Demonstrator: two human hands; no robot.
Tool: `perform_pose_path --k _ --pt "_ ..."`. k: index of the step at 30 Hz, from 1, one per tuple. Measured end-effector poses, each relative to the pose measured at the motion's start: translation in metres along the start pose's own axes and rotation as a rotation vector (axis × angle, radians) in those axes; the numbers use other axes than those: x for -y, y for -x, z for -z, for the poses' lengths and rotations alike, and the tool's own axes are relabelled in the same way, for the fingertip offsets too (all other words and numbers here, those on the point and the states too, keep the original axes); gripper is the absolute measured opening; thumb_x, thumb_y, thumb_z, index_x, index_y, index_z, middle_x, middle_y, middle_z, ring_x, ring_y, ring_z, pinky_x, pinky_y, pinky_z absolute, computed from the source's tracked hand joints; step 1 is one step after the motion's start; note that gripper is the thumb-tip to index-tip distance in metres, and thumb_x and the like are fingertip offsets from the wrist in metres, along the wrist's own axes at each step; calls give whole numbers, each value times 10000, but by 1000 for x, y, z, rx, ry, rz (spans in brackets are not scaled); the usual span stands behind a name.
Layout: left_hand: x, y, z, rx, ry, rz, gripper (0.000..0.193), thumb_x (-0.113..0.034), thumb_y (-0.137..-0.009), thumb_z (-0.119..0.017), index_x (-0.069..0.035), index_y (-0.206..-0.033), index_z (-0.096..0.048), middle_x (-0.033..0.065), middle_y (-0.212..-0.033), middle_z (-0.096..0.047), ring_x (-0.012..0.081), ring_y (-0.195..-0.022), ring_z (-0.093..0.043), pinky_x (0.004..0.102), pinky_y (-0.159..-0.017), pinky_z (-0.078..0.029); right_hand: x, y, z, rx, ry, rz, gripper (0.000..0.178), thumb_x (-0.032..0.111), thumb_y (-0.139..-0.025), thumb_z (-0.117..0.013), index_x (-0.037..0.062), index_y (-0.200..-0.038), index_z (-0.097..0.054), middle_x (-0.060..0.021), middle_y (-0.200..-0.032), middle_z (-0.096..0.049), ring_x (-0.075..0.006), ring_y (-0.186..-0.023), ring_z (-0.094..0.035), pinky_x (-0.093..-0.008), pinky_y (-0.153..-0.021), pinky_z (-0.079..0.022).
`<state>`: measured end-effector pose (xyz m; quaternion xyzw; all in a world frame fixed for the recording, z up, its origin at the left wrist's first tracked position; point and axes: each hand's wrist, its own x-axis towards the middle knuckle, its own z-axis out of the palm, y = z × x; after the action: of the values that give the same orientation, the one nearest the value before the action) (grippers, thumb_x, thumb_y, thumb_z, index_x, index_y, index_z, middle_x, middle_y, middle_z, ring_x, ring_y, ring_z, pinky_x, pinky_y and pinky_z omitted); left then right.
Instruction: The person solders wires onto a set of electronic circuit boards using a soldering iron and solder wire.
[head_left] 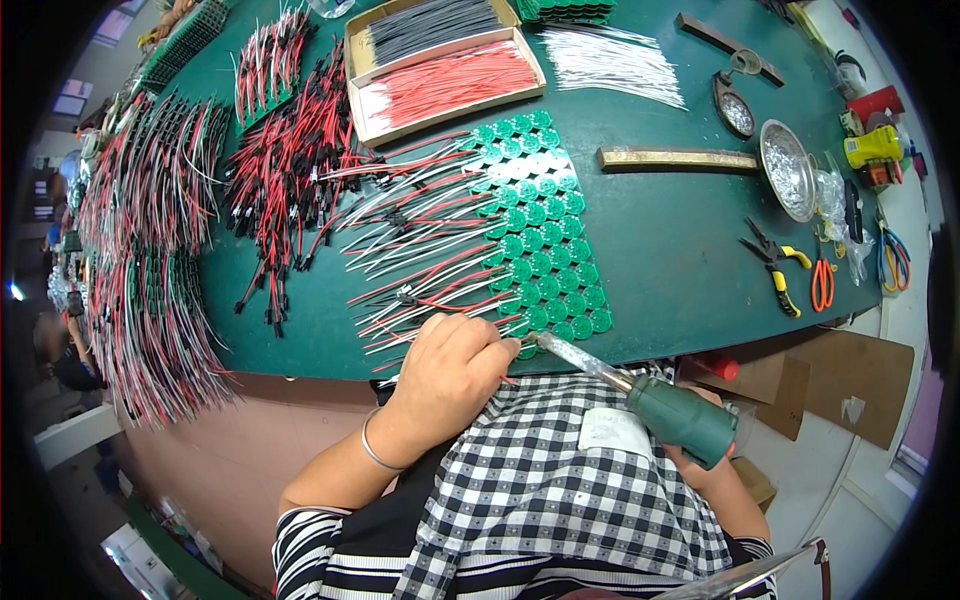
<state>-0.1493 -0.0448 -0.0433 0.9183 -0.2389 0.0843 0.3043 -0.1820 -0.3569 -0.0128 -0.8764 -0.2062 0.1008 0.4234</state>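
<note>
A person in a checked apron (560,480) sat at a green tabletop (670,230), soldering wires (420,245) to a board (545,265). From where I stood, the board, a flat panel of round green discs in close rows, lay near the front edge, its lowest row closest to the worker.

The left hand (455,362) was bunched, thumb and forefinger pinched together at the board's lower left corner, apparently on a wire (the fingers hid most of it). The right hand (690,462) gripped the green-handled iron (685,420) from below, mostly hidden behind it, and the iron's tip pointed in beside the pinched fingers; whether it touched the joint, I could not tell.

Red and white wires fanned out leftward from the board's left side, from the top row nearly to the bottom. I judged that column close to finished, with only the lowest corner in hand. The discs farther right showed no wires.

Past the board lay more supplies: a box (537,88) of red and black wires, and loose white wires (612,68). At far left, wired panels (150,190) hung thick with strands, seemingly work already done. Pliers (787,290) and a metal dish (785,160) rested to the right.
</note>
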Motion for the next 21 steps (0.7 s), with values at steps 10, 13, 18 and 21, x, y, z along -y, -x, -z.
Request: perform_pose_path --k 10,13,18,21 --pt "-2 -2 0 12 -2 26 222 0 -649 -718 -75 -850 -661 39 -774 -588 230 -714 -572 358 -646 -440 -5 30 -6 -100 -193 -285 243 139 -805 -689 48 -1030 -692 -94 -1050 -683 -281 -984 -600 -397 -897 -417" --pt "-4 -5 -4 -46 34 76 203 11 -648 -712 -71 -817 -635 45 -766 -588 235 -694 -575 356 -626 -454 5 20 -3 -89 -177 -238 254 102 -783 -705 39 -1029 -692 -100 -1042 -687 -284 -970 -611 -394 -889 -434" --pt "-7 -8 -9 -65 -15 92 195 19 -642 -702 -69 -788 -608 48 -758 -584 236 -684 -577 356 -610 -461 8 17 -1 -67 -129 -197 274 71 -756 -728 29 -1024 -690 -111 -1021 -691 -292 -960 -626 -391 -872 -459" --pt "-8 -7 -11 -59 -37 98 194 19 -639 -699 -70 -781 -602 48 -759 -582 235 -688 -578 357 -614 -461 7 19 -3 -69 -165 -251 283 77 -746 -740 30 -1020 -690 -119 -1027 -687 -300 -967 -626 -396 -880 -466"
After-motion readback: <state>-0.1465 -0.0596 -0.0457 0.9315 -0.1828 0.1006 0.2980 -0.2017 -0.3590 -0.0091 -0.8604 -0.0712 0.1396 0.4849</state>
